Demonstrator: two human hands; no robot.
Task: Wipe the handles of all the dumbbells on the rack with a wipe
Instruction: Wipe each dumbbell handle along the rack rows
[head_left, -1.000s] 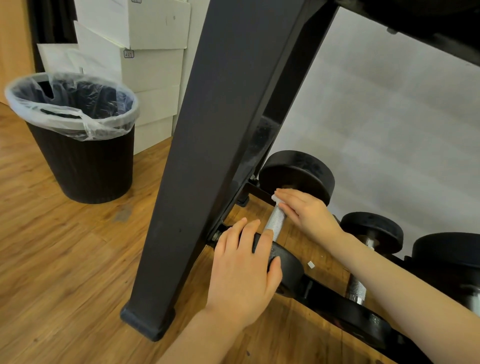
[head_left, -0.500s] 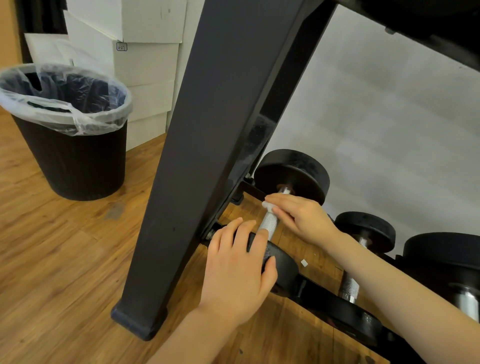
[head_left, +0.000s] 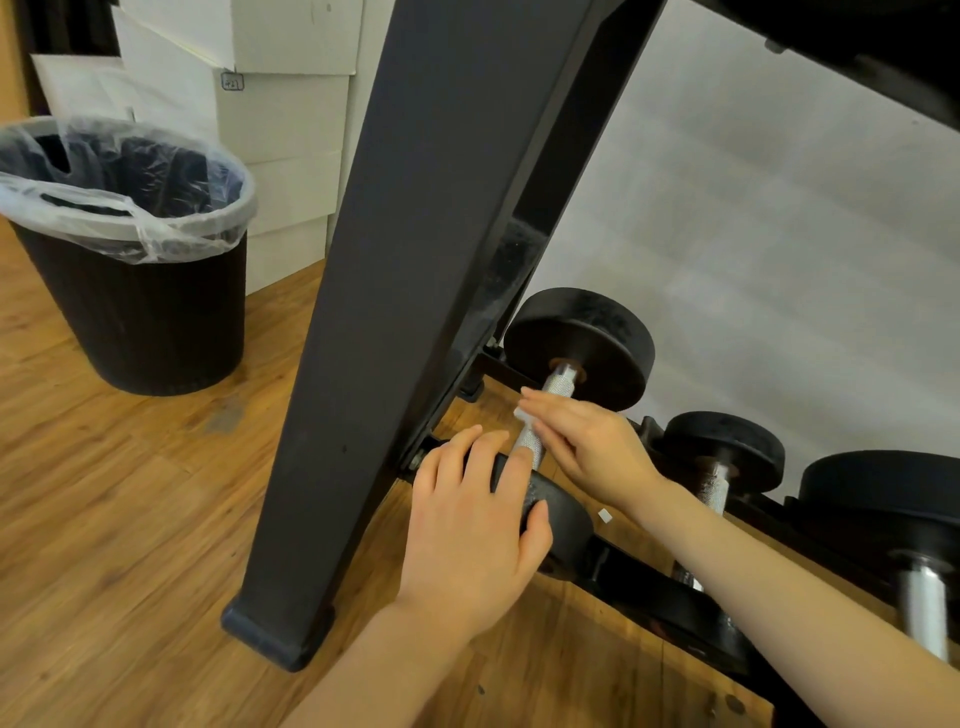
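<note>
Three dumbbells are seen on the lowest shelf of the black rack (head_left: 415, 312), all to the right of its thick slanted leg. The first dumbbell (head_left: 582, 348) lies closest to the leg. The second dumbbell (head_left: 724, 457) is placed just beside it, farther from the leg, and the third dumbbell (head_left: 883, 499) is cut by the picture edge. Two hands are counted. The left hand (head_left: 472, 540) is laid over the near weight of the first dumbbell, its fingers (head_left: 452, 452) relaxed and spread on the black disc, not closed around it. The right hand (head_left: 587, 447) is placed on the knurled handle (head_left: 558, 384) of the same dumbbell, and a small white wipe (head_left: 522, 414) is pinched and pressed against the handle by its fingers. Only the upper part of the handle, next to the far weight, is left uncovered. One small white scrap (head_left: 604, 515) is seen on the wooden floor (head_left: 130, 519) under the shelf, right of the leg.

One black bin (head_left: 140, 312) with a clear liner is standing well left of the leg, and several white boxes (head_left: 280, 119) are stacked behind it; their exact number cannot be told. Between the bin and the foot of the leg a wide strip of floor is open. Between the leg and the first dumbbell only a narrow gap is left.
</note>
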